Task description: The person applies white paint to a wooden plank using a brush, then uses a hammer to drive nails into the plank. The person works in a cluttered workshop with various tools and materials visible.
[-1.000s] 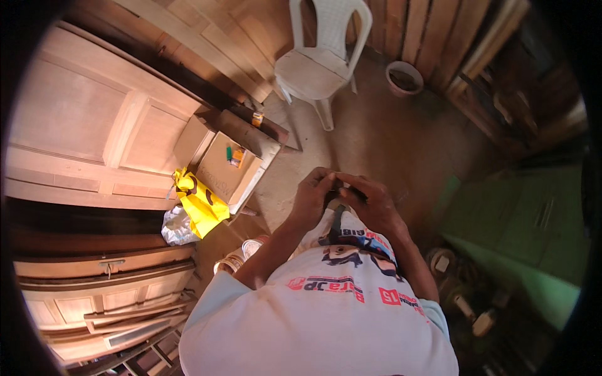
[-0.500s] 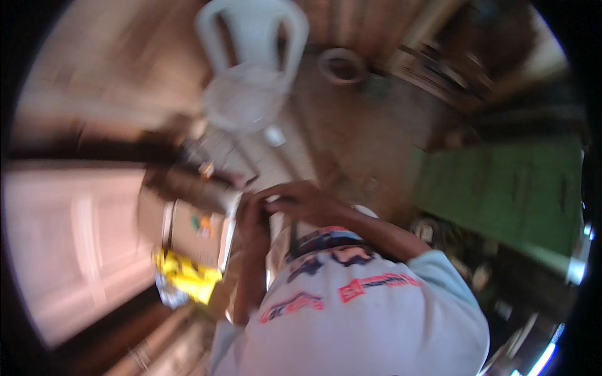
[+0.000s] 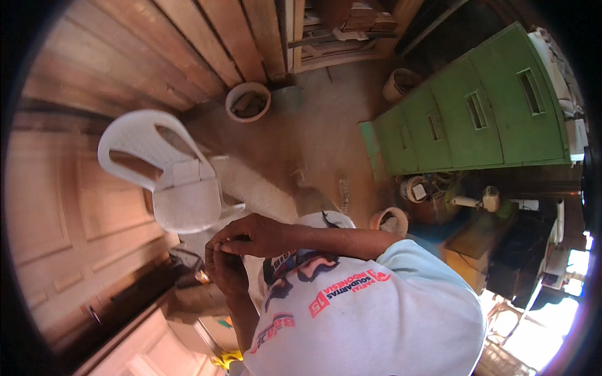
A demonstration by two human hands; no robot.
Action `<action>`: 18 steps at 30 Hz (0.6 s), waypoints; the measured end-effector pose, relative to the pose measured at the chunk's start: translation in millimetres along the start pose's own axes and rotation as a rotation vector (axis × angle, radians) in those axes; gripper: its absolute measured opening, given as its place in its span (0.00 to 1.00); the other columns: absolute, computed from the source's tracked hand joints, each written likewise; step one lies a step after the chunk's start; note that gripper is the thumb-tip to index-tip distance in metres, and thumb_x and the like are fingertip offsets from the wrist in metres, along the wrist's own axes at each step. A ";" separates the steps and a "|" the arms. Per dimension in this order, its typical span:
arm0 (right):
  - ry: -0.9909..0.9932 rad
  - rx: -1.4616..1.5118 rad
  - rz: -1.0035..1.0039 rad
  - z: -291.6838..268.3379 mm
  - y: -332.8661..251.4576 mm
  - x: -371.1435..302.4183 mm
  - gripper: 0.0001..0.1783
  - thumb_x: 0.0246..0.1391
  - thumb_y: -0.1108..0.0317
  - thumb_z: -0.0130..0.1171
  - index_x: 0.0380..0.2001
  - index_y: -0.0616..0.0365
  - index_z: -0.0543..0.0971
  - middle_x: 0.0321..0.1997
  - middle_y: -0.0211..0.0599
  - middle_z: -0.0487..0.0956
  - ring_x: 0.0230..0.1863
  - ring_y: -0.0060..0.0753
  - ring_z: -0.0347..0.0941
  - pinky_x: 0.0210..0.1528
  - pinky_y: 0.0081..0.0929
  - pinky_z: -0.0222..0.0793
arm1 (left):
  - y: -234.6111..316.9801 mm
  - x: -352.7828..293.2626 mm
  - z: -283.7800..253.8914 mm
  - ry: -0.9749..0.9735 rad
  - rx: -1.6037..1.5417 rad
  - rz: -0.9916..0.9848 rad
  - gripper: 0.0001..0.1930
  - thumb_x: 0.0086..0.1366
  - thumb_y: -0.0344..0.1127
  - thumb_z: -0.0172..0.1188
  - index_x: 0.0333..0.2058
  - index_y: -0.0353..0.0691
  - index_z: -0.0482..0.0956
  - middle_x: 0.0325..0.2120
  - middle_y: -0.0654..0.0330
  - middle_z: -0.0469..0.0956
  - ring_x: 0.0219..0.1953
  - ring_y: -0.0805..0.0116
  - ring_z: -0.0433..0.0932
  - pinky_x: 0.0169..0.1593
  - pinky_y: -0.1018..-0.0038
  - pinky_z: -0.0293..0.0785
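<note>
My two hands meet in front of my white printed shirt (image 3: 370, 307), fingertip to fingertip. My right hand (image 3: 257, 234) reaches over from the right, palm down, with its thumb and fingers pinched together. Just below it, my left hand (image 3: 224, 268) comes up with bent fingers that touch the right fingertips. Whatever they pinch, if anything, is too small or hidden to make out. Beyond the hands, to the left, stands a white plastic chair (image 3: 188, 203) with an open-patterned back.
A green drawer cabinet (image 3: 451, 125) lies at the right. Round tubs (image 3: 248, 103) stand near the plank wall, another bin (image 3: 401, 84) beside the cabinet. Panelled wooden doors (image 3: 119, 188) line the left. Cardboard boxes (image 3: 188, 329) and yellow packaging (image 3: 227, 359) sit at lower left.
My view has swung to the right, so the chair shifts from top centre to the left and more of the cabinet shows. The hands stay together, lower and further left in view.
</note>
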State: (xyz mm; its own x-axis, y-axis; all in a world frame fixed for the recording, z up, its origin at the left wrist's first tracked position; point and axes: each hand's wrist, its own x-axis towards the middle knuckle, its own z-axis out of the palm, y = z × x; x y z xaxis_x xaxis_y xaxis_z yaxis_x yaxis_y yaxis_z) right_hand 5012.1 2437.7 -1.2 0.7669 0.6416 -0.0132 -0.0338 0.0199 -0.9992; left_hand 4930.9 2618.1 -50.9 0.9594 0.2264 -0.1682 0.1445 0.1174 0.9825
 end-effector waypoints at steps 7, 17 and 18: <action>0.167 -0.047 0.088 -124.6 0.0 42.9 0.24 0.71 0.51 0.59 0.57 0.59 0.84 0.52 0.52 0.87 0.55 0.46 0.84 0.59 0.40 0.77 | 15.7 128.0 94.8 -0.214 -0.285 -0.233 0.17 0.79 0.48 0.49 0.46 0.39 0.76 0.42 0.56 0.81 0.47 0.63 0.82 0.51 0.65 0.76; 0.590 0.199 0.155 -239.0 -17.0 38.3 0.23 0.71 0.58 0.64 0.62 0.60 0.81 0.57 0.45 0.86 0.59 0.32 0.80 0.62 0.32 0.75 | 40.4 255.5 225.1 -0.431 -0.338 -0.321 0.12 0.81 0.43 0.55 0.43 0.39 0.77 0.34 0.63 0.77 0.44 0.68 0.78 0.50 0.68 0.73; 0.629 0.255 0.150 -242.7 -12.7 38.9 0.24 0.70 0.58 0.64 0.63 0.59 0.81 0.58 0.45 0.86 0.60 0.32 0.79 0.63 0.32 0.74 | 50.8 257.8 243.3 -0.441 -0.347 -0.347 0.12 0.80 0.43 0.56 0.45 0.39 0.77 0.35 0.63 0.77 0.46 0.68 0.78 0.51 0.68 0.74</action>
State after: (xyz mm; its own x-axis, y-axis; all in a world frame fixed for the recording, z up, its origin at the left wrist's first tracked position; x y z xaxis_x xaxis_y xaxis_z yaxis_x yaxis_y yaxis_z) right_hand 5198.0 2276.3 2.0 0.9655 0.0862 -0.2459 -0.2584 0.1945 -0.9463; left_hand 5244.5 2447.2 -24.9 0.8909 -0.2893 -0.3500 0.4479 0.4334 0.7820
